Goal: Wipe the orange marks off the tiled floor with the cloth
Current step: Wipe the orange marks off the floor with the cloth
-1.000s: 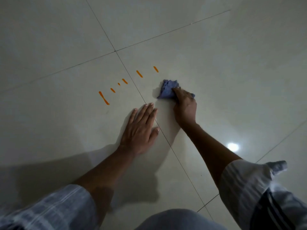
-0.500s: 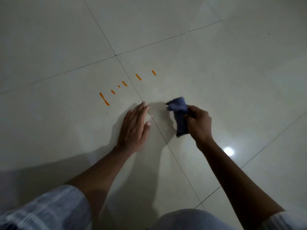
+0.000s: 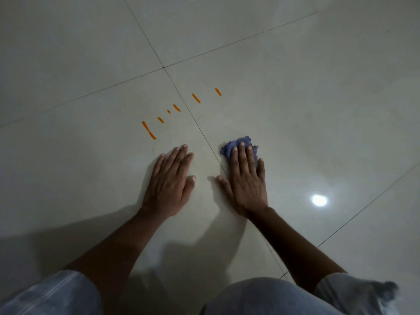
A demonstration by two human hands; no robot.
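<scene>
Cloth, blue and crumpled, lies on the tiled floor beneath the flat, straight fingers of the right hand, whose grip is released and merely presses. At nine o'clock of it, the left hand rests flat. Orange marks run from eleven to twelve o'clock, apart from both hands.

Views: one only, head-worn.
Position: above the tiled floor, over both forearms.
Facing: forward and steeply down.
Nearness: close; left hand and right hand at mid-frame, sleeves and a knee at bottom edge.
Lens: wide-angle, grout lines splaying outward.
Overlap: nothing to share.
</scene>
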